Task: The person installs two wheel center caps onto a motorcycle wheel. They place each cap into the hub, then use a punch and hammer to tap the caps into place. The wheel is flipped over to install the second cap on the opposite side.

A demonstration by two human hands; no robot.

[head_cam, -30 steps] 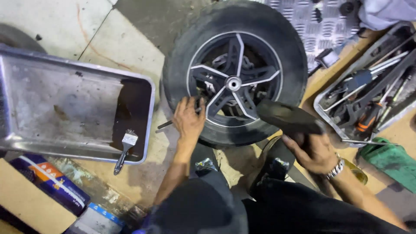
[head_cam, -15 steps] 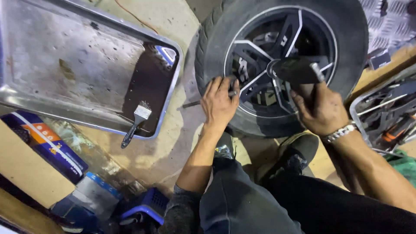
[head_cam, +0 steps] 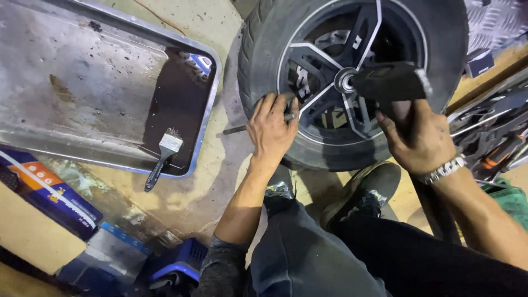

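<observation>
We see stained concrete floor (head_cam: 220, 181). Wheel (head_cam: 352, 77) lies flat there. Left hand (head_cam: 272, 132) closed around thin metal rod (head_cam: 236, 130) at rim; right hand (head_cam: 421, 137) clutches black mallet (head_cam: 390, 82). Oily metal tray (head_cam: 82, 82) with brush (head_cam: 162, 157) at left.

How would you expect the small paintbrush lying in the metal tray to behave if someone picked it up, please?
The small paintbrush with a dark handle looks slim, so probably light. Its pale bristles lie by the dark liquid pooled in the metal tray, so it may be wet and drip. The handle overhangs the rim, so a nudge could tip it out.
</observation>
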